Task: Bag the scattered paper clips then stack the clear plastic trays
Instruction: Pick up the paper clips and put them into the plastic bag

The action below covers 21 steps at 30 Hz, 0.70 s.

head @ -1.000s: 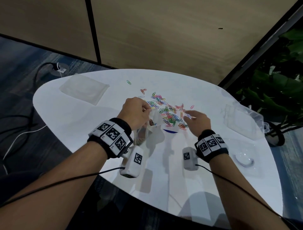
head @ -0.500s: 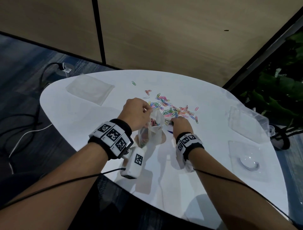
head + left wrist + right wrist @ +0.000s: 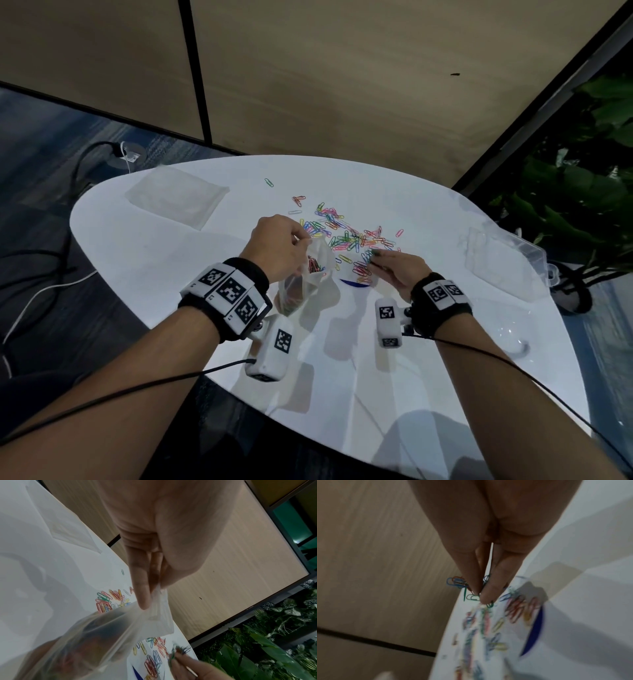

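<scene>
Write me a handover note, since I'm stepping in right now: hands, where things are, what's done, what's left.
Left hand: pinches the rim of the clear bag, holding its mouth open above the table.
Right hand: fingers pinch a small bunch of paper clips at the near edge of the pile.
Done: some clips already lie in the bag.
Left: most clips, including one green stray at the far side; then stack the clear trays, which lie apart at the table's right.
</scene>
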{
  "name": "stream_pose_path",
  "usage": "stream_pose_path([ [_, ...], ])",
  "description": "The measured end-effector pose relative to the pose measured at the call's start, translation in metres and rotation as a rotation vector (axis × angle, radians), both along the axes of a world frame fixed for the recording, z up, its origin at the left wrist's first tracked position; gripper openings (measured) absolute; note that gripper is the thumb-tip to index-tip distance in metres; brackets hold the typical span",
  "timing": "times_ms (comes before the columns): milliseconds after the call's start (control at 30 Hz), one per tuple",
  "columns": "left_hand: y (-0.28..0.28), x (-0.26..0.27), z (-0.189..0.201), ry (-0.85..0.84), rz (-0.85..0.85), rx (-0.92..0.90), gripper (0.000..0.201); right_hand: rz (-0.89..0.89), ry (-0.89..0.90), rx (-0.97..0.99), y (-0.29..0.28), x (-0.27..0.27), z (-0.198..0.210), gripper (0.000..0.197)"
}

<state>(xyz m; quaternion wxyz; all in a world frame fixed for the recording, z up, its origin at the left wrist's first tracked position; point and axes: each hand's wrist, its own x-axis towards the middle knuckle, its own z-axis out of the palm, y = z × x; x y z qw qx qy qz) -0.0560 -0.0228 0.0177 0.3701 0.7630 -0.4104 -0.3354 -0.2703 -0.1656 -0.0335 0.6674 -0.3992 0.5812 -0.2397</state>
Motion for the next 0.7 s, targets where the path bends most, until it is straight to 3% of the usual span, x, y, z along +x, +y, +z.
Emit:
stream_pose_path([
  [133, -0.002, -0.005, 0.002, 0.016, -0.009, 0.006, 0.012, 0.053, -0.340, 0.102, 0.022, 0.017, 0.026, 0.022],
  [233, -0.002, -0.007, 0.001, 0.032, -0.002, 0.005, 0.011, 0.143, -0.360, 0.084, 0.043, 0.040, 0.039, 0.015],
  [367, -0.003, -0.007, 0.000, 0.034, 0.008, 0.005, 0.010, 0.328, -0.118, -0.167, 0.057, 0.061, 0.043, 0.014],
  [467, -0.001, -0.009, 0.001, -0.012, -0.013, 0.010, 0.012, 0.667, 0.354, -0.593, 0.059, 0.069, 0.041, 0.024],
  [533, -0.001, -0.011, 0.001, -0.053, -0.032, 0.005, 0.013, 0.873, 0.561, -0.802, 0.059, 0.071, 0.044, 0.019],
  [633, 0.001, -0.013, 0.002, -0.064, -0.044, 0.008, 0.014, 1.089, 0.579, -0.795, 0.053, 0.068, 0.054, 0.022],
  [700, 0.000, -0.011, 0.003, -0.059, -0.030, -0.006, 0.014, 0.975, 0.397, -0.639, 0.043, 0.061, 0.061, 0.023],
])
